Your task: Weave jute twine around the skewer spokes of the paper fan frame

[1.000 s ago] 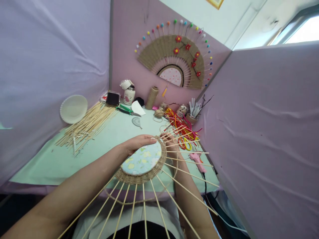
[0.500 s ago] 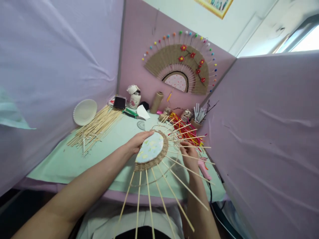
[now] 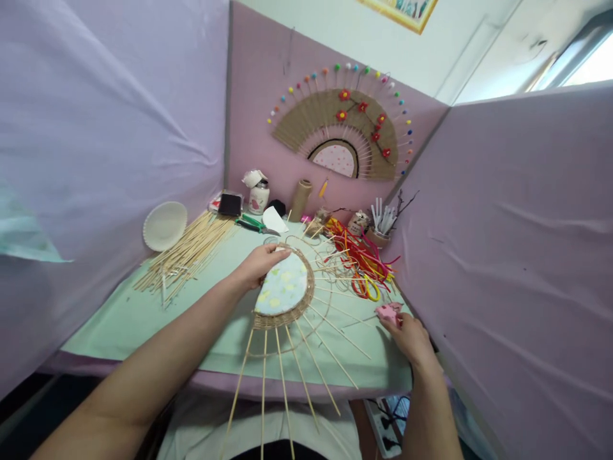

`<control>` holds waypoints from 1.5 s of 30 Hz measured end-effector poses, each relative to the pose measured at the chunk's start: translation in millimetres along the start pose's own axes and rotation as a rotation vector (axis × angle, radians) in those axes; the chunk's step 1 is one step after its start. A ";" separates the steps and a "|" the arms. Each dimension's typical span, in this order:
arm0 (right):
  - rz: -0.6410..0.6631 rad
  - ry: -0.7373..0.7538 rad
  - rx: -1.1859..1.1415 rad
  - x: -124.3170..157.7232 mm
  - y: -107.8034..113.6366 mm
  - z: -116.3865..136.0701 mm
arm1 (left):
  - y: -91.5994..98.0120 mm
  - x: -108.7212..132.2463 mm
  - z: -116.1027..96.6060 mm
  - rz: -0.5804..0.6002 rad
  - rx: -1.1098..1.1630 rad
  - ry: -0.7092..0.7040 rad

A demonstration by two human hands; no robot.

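Observation:
My left hand (image 3: pixel 258 265) grips the straight edge of a half-round woven fan (image 3: pixel 283 286), thumb on its pale patterned face. A twine-woven band rims the curve, and thin bamboo sticks (image 3: pixel 282 358) spread out from it toward me and to the right. A loop of twine crosses the sticks beyond the band. At the table's right side, my right hand (image 3: pixel 412 338) is closed around a pink glue gun (image 3: pixel 390 313). The gun's handle is mostly hidden by the fingers. Orange and yellow scissors (image 3: pixel 368 287) lie just beyond it.
A bundle of bamboo sticks (image 3: pixel 191 252) and a white plate (image 3: pixel 165 227) are on the left. Green-handled pruners (image 3: pixel 256 225) and a twine roll (image 3: pixel 301 200) stand farther back. Red and yellow cords (image 3: pixel 357 246) lie right. A finished fan (image 3: pixel 316 121) hangs on the pink panel.
My right hand has left the fan's sticks and moved right and toward me, taking hold of the glue gun. The scissors have come into sight. The fan has shifted slightly left in view.

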State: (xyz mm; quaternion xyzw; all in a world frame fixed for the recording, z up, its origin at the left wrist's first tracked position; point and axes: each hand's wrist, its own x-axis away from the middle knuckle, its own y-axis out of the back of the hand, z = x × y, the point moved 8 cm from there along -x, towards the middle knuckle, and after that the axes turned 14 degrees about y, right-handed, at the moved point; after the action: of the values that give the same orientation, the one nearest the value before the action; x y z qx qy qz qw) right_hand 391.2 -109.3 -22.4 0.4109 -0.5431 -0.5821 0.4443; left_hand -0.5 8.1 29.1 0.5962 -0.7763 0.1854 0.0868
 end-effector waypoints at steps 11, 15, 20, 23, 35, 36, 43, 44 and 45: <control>0.000 -0.097 -0.125 6.2 -6.3 -17.5 | -15.4 25.2 -89.5 0.013 -0.549 -0.122; -0.044 -0.110 -0.211 4.9 -0.6 -22.7 | -19.8 25.2 -120.4 -0.029 -0.810 -0.201; -0.320 -0.119 -0.828 16.6 19.6 -24.9 | -36.3 25.6 -150.7 -0.083 -1.162 -0.315; -0.382 -0.018 -1.419 27.6 37.0 -3.8 | -56.3 29.5 -160.6 -0.064 -1.340 -0.367; -0.295 0.340 -1.766 71.9 107.7 94.0 | -122.9 66.1 -152.1 -0.115 -1.745 -0.480; -0.295 0.364 -1.742 72.7 112.2 99.6 | -124.7 66.9 -149.8 -0.114 -1.767 -0.469; -0.245 0.468 -1.726 57.3 134.4 131.6 | -124.1 68.8 -143.8 -0.082 -1.742 -0.415; -0.237 0.481 -1.710 54.4 135.5 134.5 | -122.6 69.2 -143.4 -0.082 -1.720 -0.403; -0.226 0.489 -1.693 51.6 135.7 136.9 | -121.0 69.6 -142.9 -0.082 -1.698 -0.391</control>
State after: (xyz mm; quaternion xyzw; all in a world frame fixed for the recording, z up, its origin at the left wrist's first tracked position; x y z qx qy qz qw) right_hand 255.5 -124.6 123.1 0.1082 0.2233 -0.7248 0.6427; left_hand 84.0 -24.8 207.1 0.3788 -0.6308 -0.5649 0.3735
